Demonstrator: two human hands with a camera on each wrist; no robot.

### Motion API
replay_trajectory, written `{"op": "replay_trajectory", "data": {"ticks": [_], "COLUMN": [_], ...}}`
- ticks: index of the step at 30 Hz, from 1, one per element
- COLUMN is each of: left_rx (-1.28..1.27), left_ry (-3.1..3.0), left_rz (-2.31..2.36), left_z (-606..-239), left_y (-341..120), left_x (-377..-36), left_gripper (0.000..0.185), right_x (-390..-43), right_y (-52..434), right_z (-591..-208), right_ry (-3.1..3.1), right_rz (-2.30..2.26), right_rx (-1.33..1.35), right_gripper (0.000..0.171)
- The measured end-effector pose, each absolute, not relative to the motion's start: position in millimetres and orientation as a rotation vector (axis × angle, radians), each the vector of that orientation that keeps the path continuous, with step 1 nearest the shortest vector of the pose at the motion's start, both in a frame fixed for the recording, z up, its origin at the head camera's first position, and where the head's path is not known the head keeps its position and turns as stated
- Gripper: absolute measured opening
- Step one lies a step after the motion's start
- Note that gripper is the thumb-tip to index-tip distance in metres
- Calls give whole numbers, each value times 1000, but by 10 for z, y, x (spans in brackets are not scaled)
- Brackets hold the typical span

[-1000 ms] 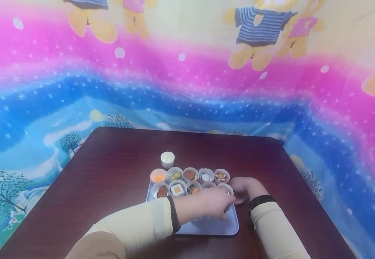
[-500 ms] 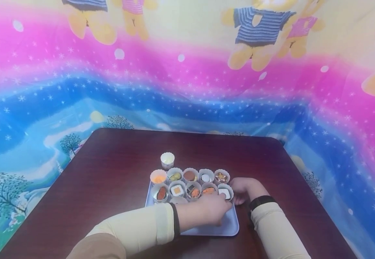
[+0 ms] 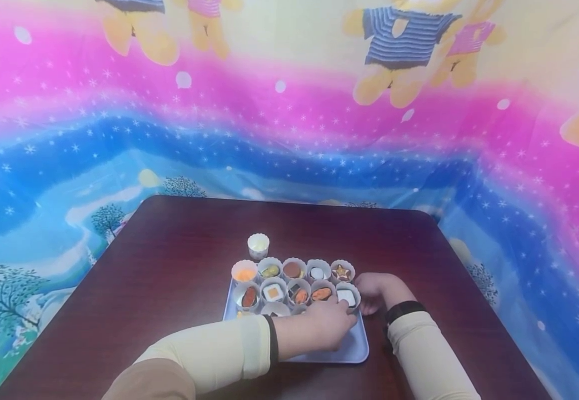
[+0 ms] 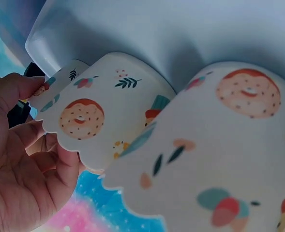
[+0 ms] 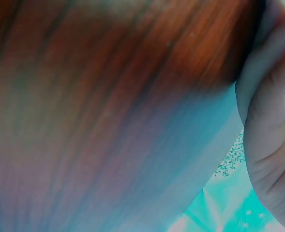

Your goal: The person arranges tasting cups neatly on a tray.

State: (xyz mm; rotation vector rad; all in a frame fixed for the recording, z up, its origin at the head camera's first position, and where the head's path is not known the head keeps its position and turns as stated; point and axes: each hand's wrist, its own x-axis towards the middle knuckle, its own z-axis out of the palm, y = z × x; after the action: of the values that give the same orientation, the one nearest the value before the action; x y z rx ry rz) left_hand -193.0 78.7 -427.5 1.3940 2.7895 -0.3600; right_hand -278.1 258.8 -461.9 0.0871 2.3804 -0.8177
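My left hand [image 3: 325, 326] reaches across the tray [image 3: 353, 345] to a white scalloped paper cup [image 3: 357, 301] at the right end of the second row. Thumb and fingertips pinch this cup at its rim; a white block [image 3: 345, 298] lies inside. In the left wrist view, the thumb lies on the farthest patterned cup [image 4: 60, 83], with two nearer cups [image 4: 94, 104] printed with doughnuts. Beside the tray's right edge, my right hand [image 3: 378, 291] stays low with bent fingers. Whether those fingers hold the tray edge is hidden; the right wrist view shows only part of the hand [image 5: 273, 130].
Several cups with small food-like pieces stand in rows on the tray, such as one with a star-shaped piece [image 3: 342, 272]. A further white cup [image 3: 258, 246] stands behind them on the dark table [image 3: 179, 266]. My left forearm partly covers the front cups.
My left hand has drawn back slightly toward me, so the white block and the orange-topped piece beside it now show. My right hand has stayed beside the tray.
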Motion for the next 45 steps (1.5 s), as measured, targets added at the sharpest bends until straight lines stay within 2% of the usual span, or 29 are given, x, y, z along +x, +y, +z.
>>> {"op": "replay_trajectory", "data": {"ticks": [7, 14, 25, 35, 45], "left_rx": [1387, 1364, 829, 502, 287], "left_ry": [2761, 2864, 2975, 3030, 3000], "left_rz": [-317, -127, 68, 193, 269], "left_z": [-4228, -4006, -3693, -3795, -3899], "left_y": [782, 698, 315, -114, -392], "left_x": [-1939, -2131, -2851, -3335, -3558], "left_gripper": [54, 48, 59, 64, 65], "right_x": [-2761, -2770, -2758, -2748, -2726], "right_y": [2592, 2593, 2579, 2553, 2556], "right_z": [-4600, -4579, -4587, -4548, -4547], "right_ry": [2369, 2370, 2363, 2385, 2393], "right_rz": [-827, -830, -845, -811, -814], "right_rx": [91, 83, 99, 93, 79], "right_gripper": [24, 25, 21, 26, 25]}}
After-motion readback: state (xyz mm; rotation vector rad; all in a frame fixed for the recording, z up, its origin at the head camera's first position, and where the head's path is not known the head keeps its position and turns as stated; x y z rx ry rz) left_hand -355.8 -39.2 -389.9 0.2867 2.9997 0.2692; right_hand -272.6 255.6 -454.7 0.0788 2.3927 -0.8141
